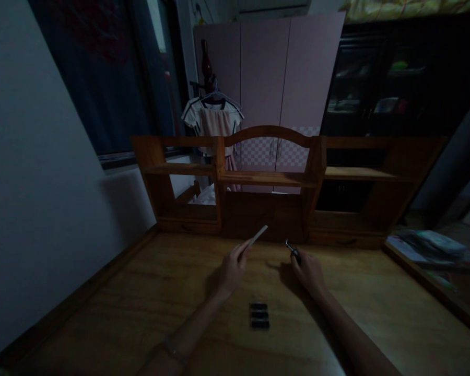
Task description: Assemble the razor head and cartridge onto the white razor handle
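Observation:
My left hand (234,266) is closed around one end of a thin, flat, pale stick (258,236), which points up and to the right above the wooden tabletop (172,277). My right hand (308,271) grips the dark handle of a small tool (292,248) with a shiny, bent metal tip; dim light hides its exact kind. The stick and the tool are apart, a short gap between them. Nearer to me, between my forearms, three small dark oblong pieces (260,315) lie in a stack-like row on the table, seemingly in clear wrapping.
A wooden shelf unit (268,179) spans the table's back edge. A white wall (43,183) borders the left side. Papers or magazines (426,245) lie beyond the right edge. Behind stand a pink wardrobe (262,73), a hanging shirt (215,117) and a dark cabinet (360,78).

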Demonstrator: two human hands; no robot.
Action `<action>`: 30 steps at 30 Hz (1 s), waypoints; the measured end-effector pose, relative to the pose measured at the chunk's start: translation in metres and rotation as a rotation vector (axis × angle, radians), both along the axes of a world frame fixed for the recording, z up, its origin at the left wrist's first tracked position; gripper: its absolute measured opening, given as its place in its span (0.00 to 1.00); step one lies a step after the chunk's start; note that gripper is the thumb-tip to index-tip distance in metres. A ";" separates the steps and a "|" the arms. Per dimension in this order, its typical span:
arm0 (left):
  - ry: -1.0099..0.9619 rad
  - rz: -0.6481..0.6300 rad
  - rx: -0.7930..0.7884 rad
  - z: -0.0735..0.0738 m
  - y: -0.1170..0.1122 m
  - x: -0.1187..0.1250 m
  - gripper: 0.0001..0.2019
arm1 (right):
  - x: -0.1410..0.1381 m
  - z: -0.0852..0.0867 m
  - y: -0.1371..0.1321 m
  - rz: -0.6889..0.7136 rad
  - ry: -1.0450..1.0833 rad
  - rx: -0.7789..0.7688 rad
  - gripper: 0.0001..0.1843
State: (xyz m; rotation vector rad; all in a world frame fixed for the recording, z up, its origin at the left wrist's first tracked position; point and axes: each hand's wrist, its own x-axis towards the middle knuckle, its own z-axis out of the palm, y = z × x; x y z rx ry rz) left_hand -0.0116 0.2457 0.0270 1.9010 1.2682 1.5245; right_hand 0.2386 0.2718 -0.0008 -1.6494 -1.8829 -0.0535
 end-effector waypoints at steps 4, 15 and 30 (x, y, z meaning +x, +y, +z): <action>-0.026 -0.064 -0.036 -0.002 -0.001 0.007 0.17 | -0.001 0.002 -0.003 0.038 -0.012 0.007 0.15; -0.098 -0.252 -0.222 -0.010 0.001 0.015 0.19 | -0.002 0.011 -0.017 0.091 0.047 0.033 0.13; -0.030 -0.295 -0.214 -0.010 0.001 0.013 0.18 | -0.007 0.013 -0.022 0.112 0.080 0.019 0.14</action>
